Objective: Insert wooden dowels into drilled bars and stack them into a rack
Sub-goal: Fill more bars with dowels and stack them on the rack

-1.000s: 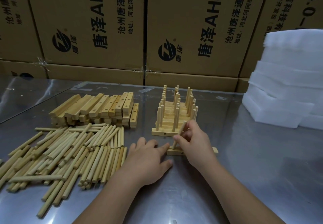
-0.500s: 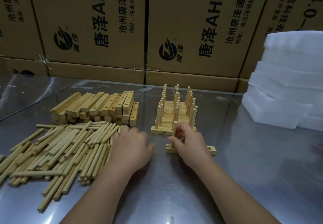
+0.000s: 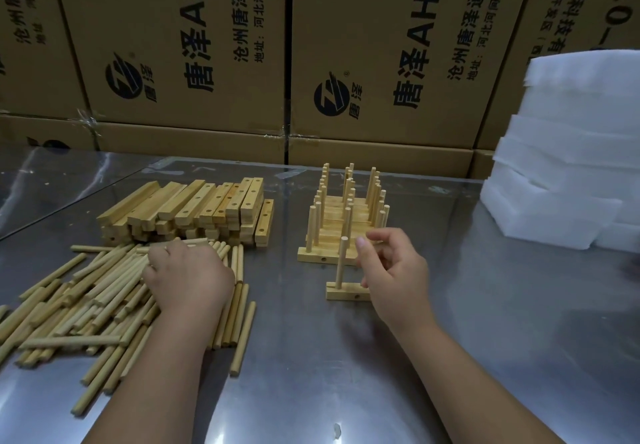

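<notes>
A short drilled bar (image 3: 346, 294) lies on the steel table with one dowel (image 3: 341, 263) standing upright in its left hole. My right hand (image 3: 394, 270) hovers just right of that dowel, fingers loosely curled and apart from it, covering the bar's right end. Behind the bar stands the rack (image 3: 341, 225), stacked bars with several upright dowels. My left hand (image 3: 187, 277) rests palm down on the pile of loose dowels (image 3: 86, 301). Its fingertips dip into the pile's far edge and are hidden.
A stack of drilled bars (image 3: 194, 211) sits behind the dowel pile. White foam blocks (image 3: 568, 166) are piled at the right. Printed cardboard boxes (image 3: 381, 45) wall off the back. Bare steel table (image 3: 346, 374) stretches toward me.
My right hand has let go of the dowel, which now stands in the bar. My left hand has moved left from the bar onto the dowel pile.
</notes>
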